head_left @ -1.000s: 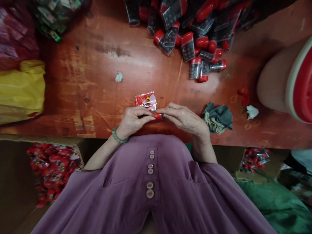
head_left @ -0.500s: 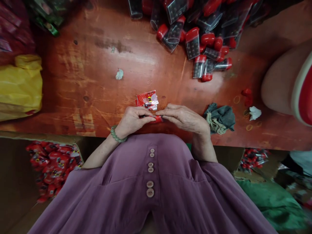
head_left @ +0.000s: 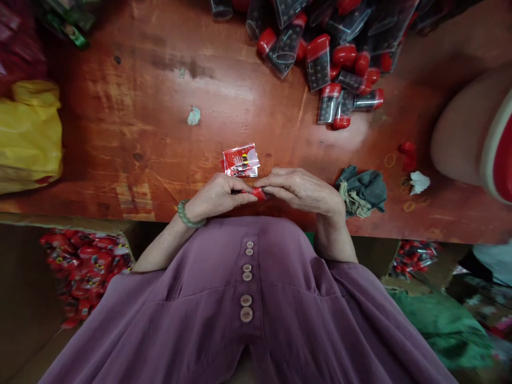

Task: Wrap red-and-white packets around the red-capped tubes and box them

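Note:
A small red item (head_left: pixel 259 193) is held between my two hands near the table's front edge; its far parts are hidden by my fingers. My left hand (head_left: pixel 218 196), with a green bead bracelet at the wrist, pinches its left side. My right hand (head_left: pixel 299 190) closes on its right end, the fingers pressed together. Just beyond my fingers lie some red printed cards (head_left: pixel 241 160), stacked unevenly on the table. Farther back at the right are clear tubes with red caps (head_left: pixel 319 63), filled with dark round pieces.
A grey-green cloth (head_left: pixel 364 191) lies right of my right hand, near a white scrap (head_left: pixel 419 183). A large tub (head_left: pixel 464 128) stands at the right. A yellow bag (head_left: pixel 30 140) is at the left. Below the wooden table (head_left: pixel 152 106), a box holds red packets (head_left: pixel 86 272).
The view has shifted slightly. My hands stay together on the red item, which now shows a little more between the fingers.

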{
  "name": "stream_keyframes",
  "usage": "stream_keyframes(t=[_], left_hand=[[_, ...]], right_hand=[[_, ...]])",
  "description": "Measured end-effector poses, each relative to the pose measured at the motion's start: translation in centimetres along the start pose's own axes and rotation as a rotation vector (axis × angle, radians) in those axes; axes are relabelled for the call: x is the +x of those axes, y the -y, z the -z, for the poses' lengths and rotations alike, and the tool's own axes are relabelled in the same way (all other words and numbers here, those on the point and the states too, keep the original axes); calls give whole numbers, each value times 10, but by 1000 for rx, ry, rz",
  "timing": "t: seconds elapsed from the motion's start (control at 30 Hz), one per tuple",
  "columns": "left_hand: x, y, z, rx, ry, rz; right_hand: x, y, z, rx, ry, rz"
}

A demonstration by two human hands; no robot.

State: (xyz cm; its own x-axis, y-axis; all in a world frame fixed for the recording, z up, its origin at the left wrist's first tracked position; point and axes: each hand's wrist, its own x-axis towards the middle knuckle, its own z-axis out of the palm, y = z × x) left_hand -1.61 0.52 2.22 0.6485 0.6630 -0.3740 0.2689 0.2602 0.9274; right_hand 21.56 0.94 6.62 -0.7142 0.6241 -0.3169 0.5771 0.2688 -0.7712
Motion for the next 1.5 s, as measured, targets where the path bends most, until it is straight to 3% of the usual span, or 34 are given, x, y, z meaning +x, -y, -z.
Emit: stream_keyframes(t=[0.23,0.43,0.57,0.67,0.8,0.9,1.03,1.27,1.43,1.5], left_hand=[[0,1,-3,-24,8,50],[-1,-1,-3,-177,-51,46],[0,-1,-2,-282,15,83],[2,0,-5,-423,41,115],[5,1,-12,-613,-35,149],[3,0,-13,-755,-111,145],[-3,-3,-15,-902,-130,147],[2,-4,-30,-956,-314,276],[6,-3,-33,-955,-385,270],[6,-2,-33,-940,-407,244]], right_hand=[[3,0,0,25,38,50],[4,-3,-9,168,-170,52],[4,-6,-18,357,-211,45],[2,-9,-23,556,-192,-14],[1,-10,-29,838,-215,-179],[3,-10,-34,934,-287,-257],[5,-11,-42,990,-398,-271],[8,-7,-54,911,-479,-301],[12,6,-67,390,-768,-213],[13,10,-71,262,-816,-171]])
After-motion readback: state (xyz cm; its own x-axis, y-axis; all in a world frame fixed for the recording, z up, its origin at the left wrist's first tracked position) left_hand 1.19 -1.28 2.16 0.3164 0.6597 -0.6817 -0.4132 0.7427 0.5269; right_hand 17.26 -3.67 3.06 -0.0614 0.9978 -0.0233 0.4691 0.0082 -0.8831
